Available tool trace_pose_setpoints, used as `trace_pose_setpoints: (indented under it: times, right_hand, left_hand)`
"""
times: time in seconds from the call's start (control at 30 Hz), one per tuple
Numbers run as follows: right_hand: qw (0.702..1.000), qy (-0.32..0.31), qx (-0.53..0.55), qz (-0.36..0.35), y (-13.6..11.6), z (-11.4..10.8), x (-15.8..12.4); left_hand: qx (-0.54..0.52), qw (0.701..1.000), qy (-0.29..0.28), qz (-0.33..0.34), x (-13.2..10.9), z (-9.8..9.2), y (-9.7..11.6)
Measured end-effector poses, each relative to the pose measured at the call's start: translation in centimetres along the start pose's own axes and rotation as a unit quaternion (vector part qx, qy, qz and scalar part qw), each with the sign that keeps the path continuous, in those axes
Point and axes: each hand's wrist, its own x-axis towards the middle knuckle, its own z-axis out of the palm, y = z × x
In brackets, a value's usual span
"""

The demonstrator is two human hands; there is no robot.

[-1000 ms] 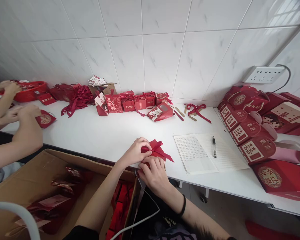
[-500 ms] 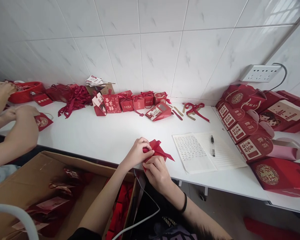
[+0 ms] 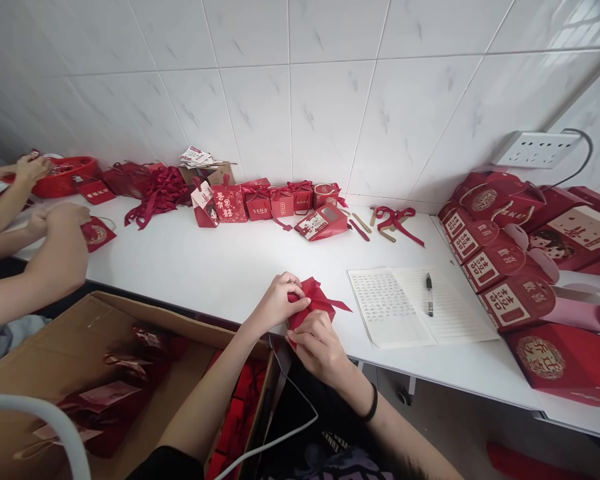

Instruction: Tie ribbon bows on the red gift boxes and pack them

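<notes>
While the small red box sits at the near edge of the desk, both hands work on it from the wearer's side. The left hand has thumb and index finger pressed together on the ribbon at the top of the box, probably to keep the crossing from slipping. One pointed ribbon end projects freely to the right. The right hand rests against the near side with its fingers bent and drawn together; they hide their own tips, so whether they pinch ribbon or box wall cannot be told. This two-sided contact appears to steady the box.

The notebook lies open just beside the right hand, with the pen across its right page, presumably within easy reach and clear of the work. Finished-looking boxes stand in a row near the wall, which leaves the front of the desk for handling. The cardboard carton stands open below the desk edge, at the wearer's left.
</notes>
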Motion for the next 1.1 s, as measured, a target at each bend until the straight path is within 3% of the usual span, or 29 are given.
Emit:
trace_pose_setpoints:
  times: [0.2, 0.33, 0.4, 0.47, 0.53, 0.6, 0.67, 0.77, 1.1]
  right_hand:
    - [0.998, -0.056, -0.016, -0.012, -0.8, -0.3, -0.4]
    - [0.999, -0.048, 0.001, -0.013, -0.5, -2.5, 0.3]
    - [0.995, 0.005, -0.026, 0.093, 0.5, -4.0, 0.8]
    - [0.962, 0.036, -0.064, 0.263, 1.9, -5.2, 1.1]
    - [0.913, -0.017, -0.047, 0.404, 3.2, -5.8, 1.4]
    - [0.875, -0.098, 0.023, 0.474, 4.0, -6.0, 1.4]
    - [0.856, -0.125, 0.091, 0.493, 4.3, -5.9, 1.2]
    - [0.854, -0.116, 0.152, 0.484, 4.2, -5.7, 0.8]
    - [0.844, -0.069, 0.222, 0.483, 4.1, -5.7, -0.4]
  left_hand:
    - [-0.003, 1.0, -0.006, 0.003, 0.1, 0.0, -0.1]
    - [0.004, 1.0, -0.005, 0.009, 0.1, -0.1, 0.0]
    - [0.008, 1.0, -0.01, 0.013, 0.2, -0.2, 0.1]
    - [0.009, 1.0, -0.017, 0.012, 0.2, -0.2, 0.1]
    - [0.007, 1.0, -0.019, 0.009, 0.3, -0.2, 0.2]
    - [0.005, 1.0, -0.018, 0.008, 0.2, -0.2, 0.1]
    - [0.005, 1.0, -0.018, 0.007, 0.2, -0.2, 0.2]
    - [0.005, 1.0, -0.018, 0.007, 0.1, -0.2, 0.2]
    - [-0.006, 1.0, -0.024, -0.003, 0.2, -0.1, 0.2]
